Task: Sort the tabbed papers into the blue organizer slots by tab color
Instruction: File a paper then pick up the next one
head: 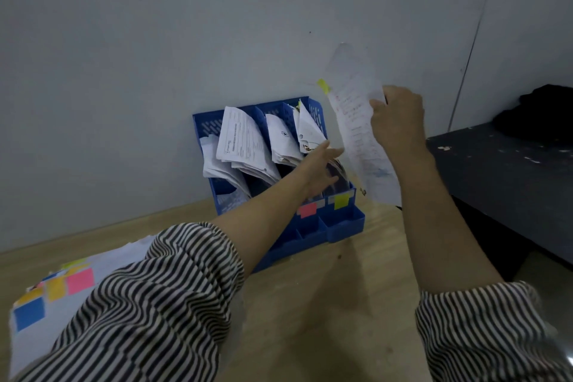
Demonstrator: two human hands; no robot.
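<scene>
The blue organizer (344, 223) stands against the wall, its slots stuffed with white papers (245, 143). Pink (307, 209) and yellow labels (341, 201) mark its two right slots at the front. My right hand (397, 121) grips a white sheet with a yellow tab (356, 121), held upright just right of and above the organizer. My left hand (322, 167) reaches into the rightmost slot with straight fingers, pressing the papers there aside. A pile of tabbed papers (55, 295) with pink, yellow and blue tabs lies at the lower left.
The organizer and pile sit on a light wooden table (325, 304) against a grey wall. A dark bench (502, 170) with a black cloth (539, 115) stands to the right, lower than the table.
</scene>
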